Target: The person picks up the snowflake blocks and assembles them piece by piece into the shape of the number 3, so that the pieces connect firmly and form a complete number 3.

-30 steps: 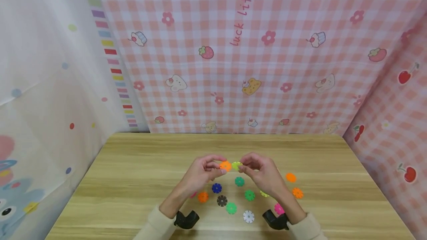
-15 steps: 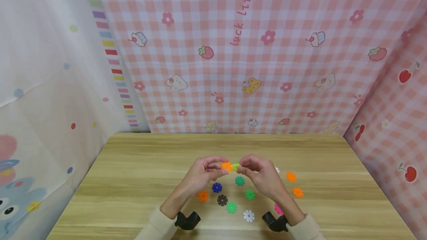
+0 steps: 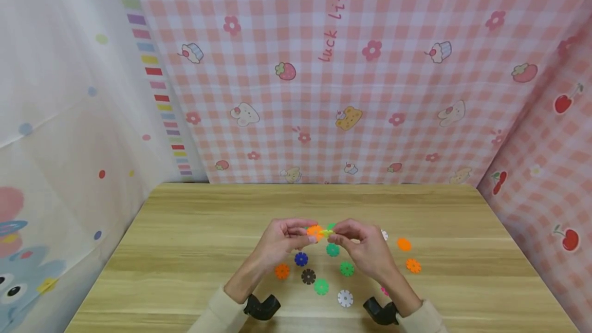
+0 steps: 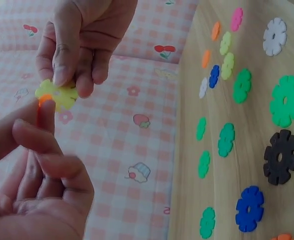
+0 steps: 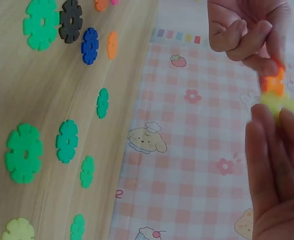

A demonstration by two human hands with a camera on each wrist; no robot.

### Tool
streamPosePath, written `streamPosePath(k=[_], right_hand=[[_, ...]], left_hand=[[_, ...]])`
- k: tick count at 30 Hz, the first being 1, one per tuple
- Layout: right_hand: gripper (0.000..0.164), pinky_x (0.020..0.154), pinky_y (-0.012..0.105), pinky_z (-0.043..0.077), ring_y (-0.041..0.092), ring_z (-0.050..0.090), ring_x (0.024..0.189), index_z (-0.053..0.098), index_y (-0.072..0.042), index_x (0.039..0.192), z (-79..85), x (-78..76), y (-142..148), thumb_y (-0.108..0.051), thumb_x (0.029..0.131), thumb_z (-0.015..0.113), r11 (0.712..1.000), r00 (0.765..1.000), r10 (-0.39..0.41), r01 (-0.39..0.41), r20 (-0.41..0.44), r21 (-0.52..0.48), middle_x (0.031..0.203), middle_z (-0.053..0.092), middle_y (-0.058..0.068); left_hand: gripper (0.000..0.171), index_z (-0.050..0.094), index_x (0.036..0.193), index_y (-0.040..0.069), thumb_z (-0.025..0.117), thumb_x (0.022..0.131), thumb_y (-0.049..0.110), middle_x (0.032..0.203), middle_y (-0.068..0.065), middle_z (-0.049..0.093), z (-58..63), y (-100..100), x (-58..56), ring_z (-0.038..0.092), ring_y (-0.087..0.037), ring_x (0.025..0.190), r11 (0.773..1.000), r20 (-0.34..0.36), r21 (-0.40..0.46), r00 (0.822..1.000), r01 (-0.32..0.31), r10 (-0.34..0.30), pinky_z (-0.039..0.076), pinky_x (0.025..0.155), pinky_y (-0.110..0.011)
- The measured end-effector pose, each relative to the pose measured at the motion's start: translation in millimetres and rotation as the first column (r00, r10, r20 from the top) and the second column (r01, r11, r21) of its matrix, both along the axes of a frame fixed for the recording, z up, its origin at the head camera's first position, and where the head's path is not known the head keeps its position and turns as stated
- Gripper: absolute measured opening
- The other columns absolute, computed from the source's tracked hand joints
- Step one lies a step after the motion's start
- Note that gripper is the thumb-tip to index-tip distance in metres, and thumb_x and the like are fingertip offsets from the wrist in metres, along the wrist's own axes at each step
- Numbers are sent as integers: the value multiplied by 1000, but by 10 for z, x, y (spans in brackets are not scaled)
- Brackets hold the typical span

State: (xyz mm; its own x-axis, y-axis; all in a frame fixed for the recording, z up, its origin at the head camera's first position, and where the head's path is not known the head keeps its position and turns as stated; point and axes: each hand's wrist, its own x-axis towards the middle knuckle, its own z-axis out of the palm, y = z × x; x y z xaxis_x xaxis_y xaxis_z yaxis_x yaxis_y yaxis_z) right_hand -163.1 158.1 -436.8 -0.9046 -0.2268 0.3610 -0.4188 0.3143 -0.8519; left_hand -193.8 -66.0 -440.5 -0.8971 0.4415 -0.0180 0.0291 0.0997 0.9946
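My left hand pinches an orange notched snowflake disc between thumb and fingers, above the middle of the table. Facing it, my right hand pinches a yellow snowflake disc, which looks nearly edge-on from the head. The rims of the two discs meet and overlap in every view. In the left wrist view the yellow disc shows its flat face, while fingers mostly cover the orange one. Seen from the right wrist, the orange disc stands across the yellow disc's edge.
Beneath the hands, loose discs lie scattered on the wooden table: blue, black, white and several green. Two orange discs lie right of the right hand. A checked cloth hangs behind the table.
The yellow disc has turned from face-on to nearly edge-on. It and the orange disc, apart at first, have come together as the hands closed the small gap.
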Motion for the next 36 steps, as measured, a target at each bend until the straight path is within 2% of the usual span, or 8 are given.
streamPosePath(k=[4, 10, 14, 17, 21, 25, 28, 36], right_hand=[[14, 67, 31, 60, 11, 71, 79, 72, -7, 94, -31, 6, -22, 5, 88, 69, 1000, 999, 12, -11, -50, 19, 88, 77, 4], [13, 68, 28, 60, 12, 72, 80, 73, -8, 95, -78, -7, -48, 2, 88, 70, 1000, 997, 6, -5, -81, 9, 90, 77, 3], [10, 71, 26, 59, 21, 73, 81, 74, -10, 95, -101, -22, -67, -3, 89, 72, 1000, 997, -20, 21, -71, 19, 90, 76, 1], [9, 74, 26, 59, 24, 73, 82, 74, -10, 96, -111, -36, -86, -5, 89, 72, 999, 998, -29, 31, -55, 30, 91, 76, 0], [13, 73, 24, 58, 20, 72, 83, 73, -11, 101, -116, -44, -98, -6, 89, 73, 998, 999, -44, 43, 20, 48, 96, 75, 2], [17, 69, 31, 59, 23, 70, 82, 71, -13, 106, -135, -67, -101, -10, 89, 74, 997, 984, -43, 32, 173, 65, 100, 73, 3], [19, 69, 34, 59, 25, 67, 82, 69, -11, 108, -184, -103, -107, -11, 90, 73, 998, 964, 12, -28, 267, 53, 102, 72, 6], [23, 66, 26, 56, 18, 65, 79, 67, 2, 110, -379, -181, -210, 2, 87, 67, 977, 929, 176, -204, 325, 56, 102, 69, 17]], left_hand=[[33, 69, 122, 7, 73, 90, 13, 88, -6, 72, -6, -6, 10, 47, -17, 63, 1000, -32, -11, 999, -3, 3, 34, 50, -18], [33, 69, 122, 9, 73, 89, 13, 90, -11, 72, -17, -24, 22, 48, -15, 63, 1000, -36, -17, 999, -11, 11, 34, 50, -18], [34, 66, 124, 7, 72, 90, 12, 89, -9, 74, -25, -25, 29, 58, -14, 67, 1000, -25, -6, 1000, -6, 6, 48, 63, -23], [35, 64, 125, 6, 71, 91, 11, 91, -10, 75, -34, -29, 39, 69, -22, 78, 1000, -4, 1, 1000, -13, 13, 57, 79, -38], [32, 64, 122, 9, 72, 91, 14, 95, -14, 75, -76, -72, 20, 71, -36, 88, 999, 19, -5, 999, -44, 44, 58, 84, -47], [31, 62, 120, 12, 72, 92, 18, 97, -15, 75, -118, -196, -32, 70, -41, 93, 998, 52, -10, 997, -63, 63, 56, 88, -46], [32, 58, 121, 8, 70, 92, 16, 97, -16, 75, -125, -306, -61, 70, -40, 94, 997, 70, -20, 995, -73, 75, 55, 91, -49], [30, 55, 125, 3, 63, 95, 5, 100, -20, 73, -183, -613, -160, 71, -40, 94, 994, 35, -89, 997, -63, 67, 56, 86, -51]])
